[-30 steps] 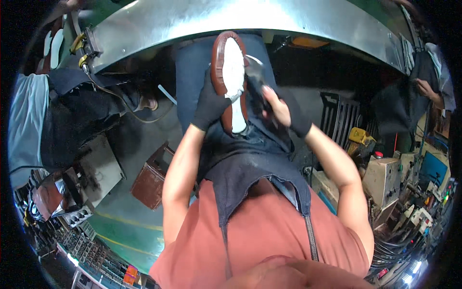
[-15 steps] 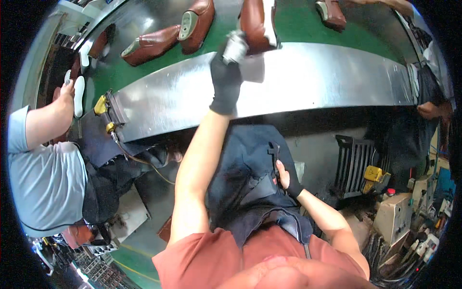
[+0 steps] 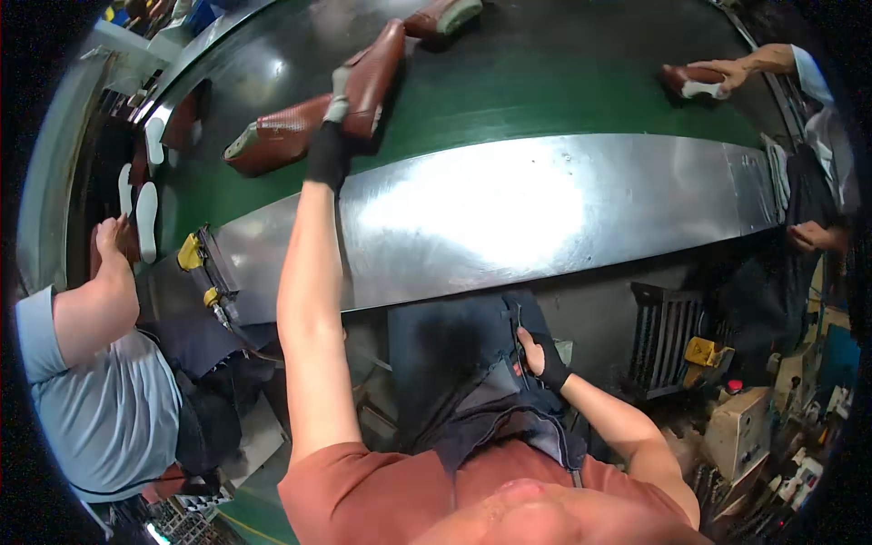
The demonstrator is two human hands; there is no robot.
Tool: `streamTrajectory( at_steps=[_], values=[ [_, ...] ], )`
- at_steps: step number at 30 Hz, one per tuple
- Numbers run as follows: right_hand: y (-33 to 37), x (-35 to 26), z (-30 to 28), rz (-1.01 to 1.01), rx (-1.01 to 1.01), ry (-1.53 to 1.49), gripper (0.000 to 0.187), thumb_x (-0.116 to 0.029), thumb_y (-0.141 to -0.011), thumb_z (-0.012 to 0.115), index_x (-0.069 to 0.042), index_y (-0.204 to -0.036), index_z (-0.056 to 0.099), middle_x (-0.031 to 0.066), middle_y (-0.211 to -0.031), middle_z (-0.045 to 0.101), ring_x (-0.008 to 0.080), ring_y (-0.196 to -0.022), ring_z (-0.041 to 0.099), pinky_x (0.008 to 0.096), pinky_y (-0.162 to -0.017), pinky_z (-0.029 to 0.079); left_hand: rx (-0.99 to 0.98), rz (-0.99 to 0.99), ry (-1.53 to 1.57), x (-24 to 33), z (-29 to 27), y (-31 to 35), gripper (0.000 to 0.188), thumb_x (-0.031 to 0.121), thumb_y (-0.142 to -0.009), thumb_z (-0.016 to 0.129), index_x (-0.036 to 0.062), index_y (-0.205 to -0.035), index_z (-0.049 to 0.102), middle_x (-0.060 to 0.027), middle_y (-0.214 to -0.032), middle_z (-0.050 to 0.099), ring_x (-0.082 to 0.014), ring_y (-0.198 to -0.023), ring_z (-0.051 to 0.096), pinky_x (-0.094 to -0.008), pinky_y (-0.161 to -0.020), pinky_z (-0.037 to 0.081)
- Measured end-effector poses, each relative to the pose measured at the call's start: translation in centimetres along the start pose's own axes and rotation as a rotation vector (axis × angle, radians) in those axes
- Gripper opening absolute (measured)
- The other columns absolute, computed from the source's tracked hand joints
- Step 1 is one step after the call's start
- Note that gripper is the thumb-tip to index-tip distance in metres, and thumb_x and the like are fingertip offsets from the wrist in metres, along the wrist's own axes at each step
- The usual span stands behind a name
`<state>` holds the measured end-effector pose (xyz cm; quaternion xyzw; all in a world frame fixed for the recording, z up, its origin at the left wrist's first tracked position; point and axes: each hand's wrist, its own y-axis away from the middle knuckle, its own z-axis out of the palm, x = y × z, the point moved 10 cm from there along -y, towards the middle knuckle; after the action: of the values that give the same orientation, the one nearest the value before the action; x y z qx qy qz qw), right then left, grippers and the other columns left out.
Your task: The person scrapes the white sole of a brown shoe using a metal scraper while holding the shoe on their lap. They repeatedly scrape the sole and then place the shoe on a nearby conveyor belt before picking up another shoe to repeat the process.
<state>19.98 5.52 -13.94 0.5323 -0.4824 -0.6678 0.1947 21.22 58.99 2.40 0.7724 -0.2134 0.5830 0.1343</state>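
Note:
My left hand, in a black fingerless glove with pale-wrapped fingers, reaches over the metal ledge. Its fingers close on the near end of a brown leather shoe that points away from me. A second brown shoe lies on its side just left of that hand, a pale green insert showing in its opening. Down by my lap, my right hand, also gloved in black, is closed around a slim dark tool. Most of the tool is lost against my dark apron.
The shiny metal ledge borders a green belt. Another brown shoe lies farther back. At right a co-worker's hand holds a brown shoe. A yellow-handled tool hangs at left, near another co-worker's arm.
My left hand has moved left, from beside a shoe with a white sole to the shoe it grips now. At far right, a co-worker's hand now holds a shoe.

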Motion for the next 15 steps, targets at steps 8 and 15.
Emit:
streamTrajectory(
  at_steps=[8,15],
  values=[
    [0.1,3.3,1.1,-0.007,-0.013,0.015,0.069,-0.057,-0.093,0.032,0.003,-0.08,0.064,0.0124,-0.054,0.06,0.0188,-0.048,0.06,0.0304,-0.051,0.047,0.305,0.278,-0.801,5.2,3.9,7.4,0.089,0.047,-0.064,0.074,-0.0024,-0.129,0.037,-0.03,-0.12,0.048,-0.0443,-0.109,0.05,-0.0477,-0.096,0.039],
    [1.1,3.0,1.8,-0.137,-0.03,-0.132,0.066,-0.057,-0.093,0.033,0.003,-0.11,0.055,0.013,-0.057,0.059,0.0192,-0.045,0.058,0.0306,-0.046,0.047,-0.141,-0.027,0.019,-0.2,-4.5,8.2,0.059,0.024,-0.076,0.066,0.0028,-0.126,0.043,-0.0182,-0.12,0.053,-0.0309,-0.107,0.054,-0.04,-0.091,0.044]
  ],
)
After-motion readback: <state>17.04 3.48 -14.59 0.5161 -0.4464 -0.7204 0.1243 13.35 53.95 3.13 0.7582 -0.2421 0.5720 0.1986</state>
